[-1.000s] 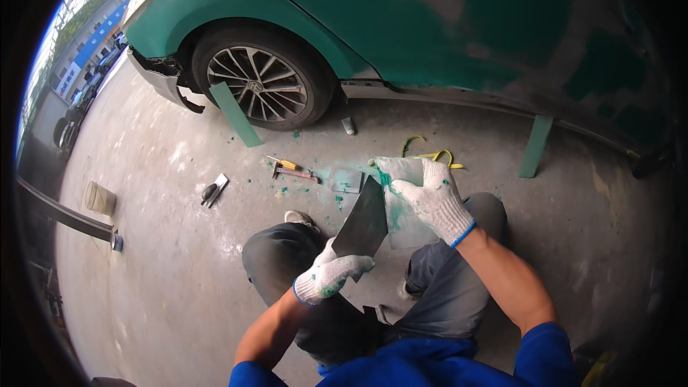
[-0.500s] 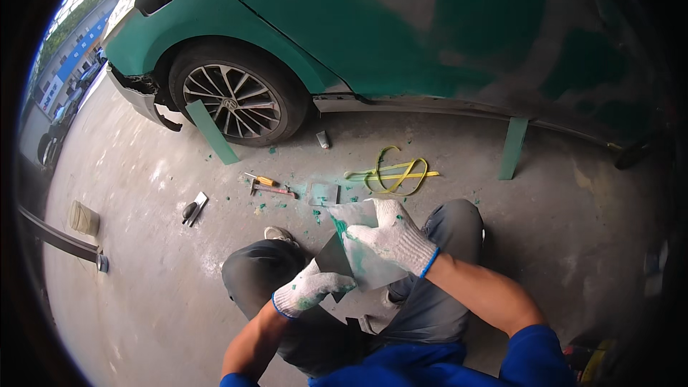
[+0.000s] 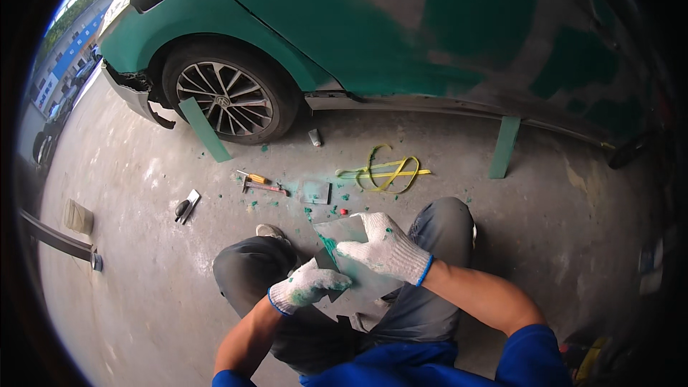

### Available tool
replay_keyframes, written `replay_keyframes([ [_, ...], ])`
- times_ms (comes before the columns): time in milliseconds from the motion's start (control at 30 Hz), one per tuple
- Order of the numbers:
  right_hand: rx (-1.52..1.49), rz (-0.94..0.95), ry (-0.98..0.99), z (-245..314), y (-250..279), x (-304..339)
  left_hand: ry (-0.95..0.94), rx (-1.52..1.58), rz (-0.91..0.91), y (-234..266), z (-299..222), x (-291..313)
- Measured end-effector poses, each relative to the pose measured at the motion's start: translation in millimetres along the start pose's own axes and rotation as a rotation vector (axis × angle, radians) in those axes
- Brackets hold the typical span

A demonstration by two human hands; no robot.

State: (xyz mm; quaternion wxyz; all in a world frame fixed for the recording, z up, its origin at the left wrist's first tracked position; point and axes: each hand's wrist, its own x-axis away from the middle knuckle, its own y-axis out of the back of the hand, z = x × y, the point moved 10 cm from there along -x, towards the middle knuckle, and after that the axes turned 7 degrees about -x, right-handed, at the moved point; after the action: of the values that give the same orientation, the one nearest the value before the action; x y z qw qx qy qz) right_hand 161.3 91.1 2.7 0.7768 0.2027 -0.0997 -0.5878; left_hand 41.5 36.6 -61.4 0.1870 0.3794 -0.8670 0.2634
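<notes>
Above my lap, my left hand point(image 3: 307, 287), in a white knitted glove stained green, is closed on a dark flat putty spreader point(image 3: 325, 261). My gloved right hand point(image 3: 390, 251) grips a thin grey mixing plate point(image 3: 364, 279), its thumb lying across the plate's face. Green putty point(image 3: 328, 244) sits along the plate's left edge, right by the spreader. The fingers of my right hand beneath the plate are hidden. Between my knees and the car lies a small clear square point(image 3: 314, 192) with a dark edge, bits of green putty around it.
A car door point(image 3: 373, 36) and wheel point(image 3: 226, 97) stand ahead, with green strips point(image 3: 204, 129) leaning there. On the floor are a yellow strap point(image 3: 387, 172), an orange-handled tool point(image 3: 252, 177), a caliper-like tool point(image 3: 265, 187), a small tube point(image 3: 314, 137) and a bucket point(image 3: 78, 217).
The plate's far edge has shifted left and nearer to me, and the spreader shows less beside it. A small red cap on the floor has come into sight. The whole view has shifted slightly.
</notes>
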Motion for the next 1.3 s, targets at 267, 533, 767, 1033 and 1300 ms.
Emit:
replay_keyframes([
  [267, -0.258, -0.075, 0.044, 13, 7, 3, -0.005, -0.043, 0.064, -3, 3, -1],
  [533, -0.385, -0.066, -0.059, -14, 33, -17, -0.069, -0.109, 0.042, 11, -27, 2],
  [767, -0.149, -0.126, 0.114, -9, 39, -4, -0.195, 0.060, 0.010, 24, -54, -9],
  [1033, -0.576, -0.066, -0.101, -26, 26, -13, -0.205, 0.177, 0.094, 32, -42, -23],
  [1300, -0.864, -0.435, -0.315, -42, 5, -14, -0.633, -0.535, -0.833, 28, -66, -1],
])
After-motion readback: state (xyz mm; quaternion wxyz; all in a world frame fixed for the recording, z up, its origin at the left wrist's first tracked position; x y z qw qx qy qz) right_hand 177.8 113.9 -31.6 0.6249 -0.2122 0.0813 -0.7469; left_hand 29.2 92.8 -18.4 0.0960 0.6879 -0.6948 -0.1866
